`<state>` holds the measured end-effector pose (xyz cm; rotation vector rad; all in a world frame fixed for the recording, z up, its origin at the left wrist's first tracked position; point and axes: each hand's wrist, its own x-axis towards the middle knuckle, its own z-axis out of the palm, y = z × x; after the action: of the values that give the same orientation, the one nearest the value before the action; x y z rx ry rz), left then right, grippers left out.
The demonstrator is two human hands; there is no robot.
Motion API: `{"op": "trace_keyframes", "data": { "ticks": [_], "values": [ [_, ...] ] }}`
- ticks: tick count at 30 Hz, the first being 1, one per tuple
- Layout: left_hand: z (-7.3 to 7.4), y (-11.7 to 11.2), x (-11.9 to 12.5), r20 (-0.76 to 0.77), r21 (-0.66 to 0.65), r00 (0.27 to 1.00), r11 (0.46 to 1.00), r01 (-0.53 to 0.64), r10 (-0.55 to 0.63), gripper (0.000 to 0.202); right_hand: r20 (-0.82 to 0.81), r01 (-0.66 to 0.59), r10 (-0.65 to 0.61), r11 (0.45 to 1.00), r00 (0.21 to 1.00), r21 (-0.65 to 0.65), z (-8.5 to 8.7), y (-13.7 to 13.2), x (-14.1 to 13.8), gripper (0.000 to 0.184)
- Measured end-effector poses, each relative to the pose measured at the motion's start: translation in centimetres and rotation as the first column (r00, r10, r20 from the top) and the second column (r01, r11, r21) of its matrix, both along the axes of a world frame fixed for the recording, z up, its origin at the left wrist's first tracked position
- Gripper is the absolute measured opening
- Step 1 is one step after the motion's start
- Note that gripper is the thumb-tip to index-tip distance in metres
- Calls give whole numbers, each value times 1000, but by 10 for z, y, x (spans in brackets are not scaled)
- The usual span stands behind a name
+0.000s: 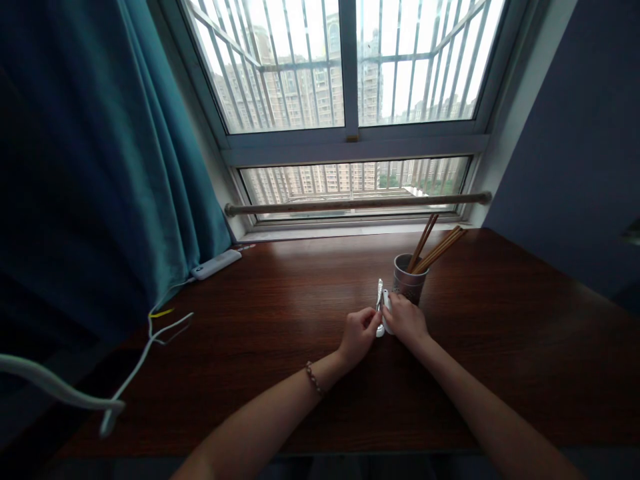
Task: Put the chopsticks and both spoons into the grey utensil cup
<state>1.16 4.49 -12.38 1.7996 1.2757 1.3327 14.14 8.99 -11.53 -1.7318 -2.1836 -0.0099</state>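
Observation:
My left hand (358, 333) and my right hand (406, 320) meet over the dark wooden desk (280, 313), both closed around white spoons (381, 301) whose handles stick up between them. I cannot tell how many spoons there are. Just behind my right hand stands a grey metal cup (410, 279) holding several wooden chopsticks (434, 245) that lean to the right. A bead bracelet (314, 379) circles my left wrist.
A white power strip (216, 264) lies at the desk's back left, its cable (150, 347) trailing off the left edge. A teal curtain (100, 167) hangs on the left. A barred window (350, 100) and wooden rod (357, 203) run behind the desk.

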Motion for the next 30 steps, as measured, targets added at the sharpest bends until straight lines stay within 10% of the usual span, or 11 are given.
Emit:
{"op": "trace_keyframes", "data": {
  "ticks": [30],
  "values": [
    [5,-1,1,-18,-23,1000,1000,8,-8,34,6,-5,5,1000,1000,-26,4,-3,1,21]
  ]
}}
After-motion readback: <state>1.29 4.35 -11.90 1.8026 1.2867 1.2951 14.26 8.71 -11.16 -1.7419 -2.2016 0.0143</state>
